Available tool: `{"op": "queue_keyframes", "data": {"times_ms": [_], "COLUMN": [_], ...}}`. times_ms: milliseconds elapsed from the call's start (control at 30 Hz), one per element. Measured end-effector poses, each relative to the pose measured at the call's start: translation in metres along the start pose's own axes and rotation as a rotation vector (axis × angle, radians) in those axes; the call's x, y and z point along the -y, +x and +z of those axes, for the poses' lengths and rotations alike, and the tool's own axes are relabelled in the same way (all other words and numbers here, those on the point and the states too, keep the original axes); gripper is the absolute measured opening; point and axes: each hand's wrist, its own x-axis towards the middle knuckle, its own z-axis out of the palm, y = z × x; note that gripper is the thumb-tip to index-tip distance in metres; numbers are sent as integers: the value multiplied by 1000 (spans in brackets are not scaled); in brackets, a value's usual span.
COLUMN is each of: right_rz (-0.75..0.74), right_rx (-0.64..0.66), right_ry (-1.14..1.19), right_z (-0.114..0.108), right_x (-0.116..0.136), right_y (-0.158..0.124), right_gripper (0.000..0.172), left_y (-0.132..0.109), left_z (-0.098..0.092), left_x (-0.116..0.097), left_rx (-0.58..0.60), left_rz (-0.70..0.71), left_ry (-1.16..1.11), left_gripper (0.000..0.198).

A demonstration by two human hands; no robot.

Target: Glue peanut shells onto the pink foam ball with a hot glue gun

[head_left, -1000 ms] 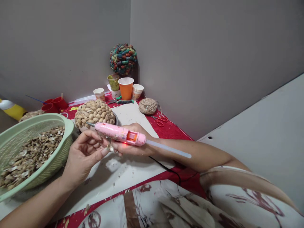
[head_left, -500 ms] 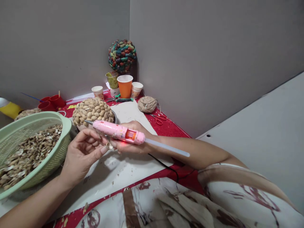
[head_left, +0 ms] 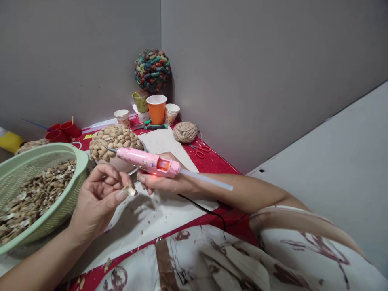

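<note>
My right hand (head_left: 160, 182) is wrapped round a pink hot glue gun (head_left: 145, 161) with a clear glue stick out the back and a lit orange window. Its nozzle points left toward a ball covered in peanut shells (head_left: 113, 140) resting in a bowl. My left hand (head_left: 98, 198) pinches a small pale shell piece (head_left: 131, 190) between thumb and fingers, just left of the right hand's fingertips. A green plastic colander (head_left: 65, 202) full of shell pieces stands to the left of my left hand.
At the back corner stand a shell ball painted in many colours (head_left: 153, 70), an orange cup (head_left: 156, 109), paper cups (head_left: 171, 113), red cups (head_left: 63, 130), a twine ball (head_left: 185, 131), and red scissors (head_left: 198, 150). A black cord (head_left: 206, 210) crosses the white sheet on the red cloth.
My left hand has drawn the shell piece slightly left, away from the right hand. The glue gun has lifted a little, its nozzle over the shell ball. The view has shifted right.
</note>
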Motion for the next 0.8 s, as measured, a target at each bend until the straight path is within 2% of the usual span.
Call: {"op": "queue_keyframes", "data": {"times_ms": [167, 367, 533, 700, 800], "right_rz": [10, -56, -75, -54, -54], "right_rx": [12, 70, 33, 27, -46], "right_ry": [2, -35, -127, -164, -66], "right_z": [-3, -1, 4, 6, 4], "right_x": [5, -9, -18, -14, -6], "right_y": [-4, 0, 2, 3, 2], "right_gripper": [25, 16, 10, 12, 16], "left_y": [2, 4, 2, -2, -3], "left_z": [-6, -8, -11, -8, -3], "left_x": [2, 8, 14, 11, 6], "left_rx": [-15, -58, -82, -61, -62], "left_rz": [68, 86, 60, 30, 11], "left_ry": [70, 104, 119, 50, -1], "left_gripper": [25, 24, 24, 24, 25]}}
